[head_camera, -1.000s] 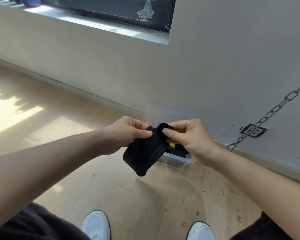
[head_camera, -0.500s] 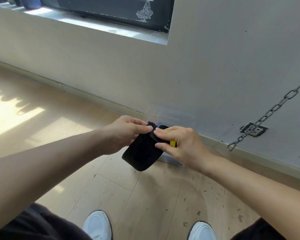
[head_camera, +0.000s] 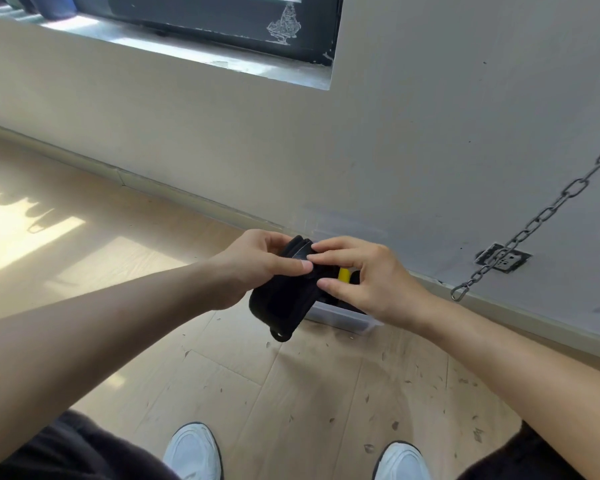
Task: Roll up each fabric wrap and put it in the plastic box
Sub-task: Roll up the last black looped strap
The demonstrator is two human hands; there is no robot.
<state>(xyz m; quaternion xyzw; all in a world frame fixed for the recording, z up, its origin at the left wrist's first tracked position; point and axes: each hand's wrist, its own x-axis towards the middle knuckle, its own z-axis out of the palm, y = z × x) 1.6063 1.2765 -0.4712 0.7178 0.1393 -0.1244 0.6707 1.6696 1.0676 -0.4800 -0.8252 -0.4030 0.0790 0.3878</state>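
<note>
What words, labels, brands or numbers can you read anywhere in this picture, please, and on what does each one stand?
None can be read.
The white mark on the window frame is a scraped patch, not lettering.
The black fabric wrap, the plastic box and the wall socket show no legible print.

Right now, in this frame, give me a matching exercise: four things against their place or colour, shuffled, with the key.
Things:
1 fabric wrap
2 plastic box
3 chain
4 shoes

Place or colour:
A hangs in front of the wall, at right
B gripped by left hand and right hand
C white, at the bottom edge
D on the floor by the wall

Pairs: 1-B, 2-D, 3-A, 4-C
</note>
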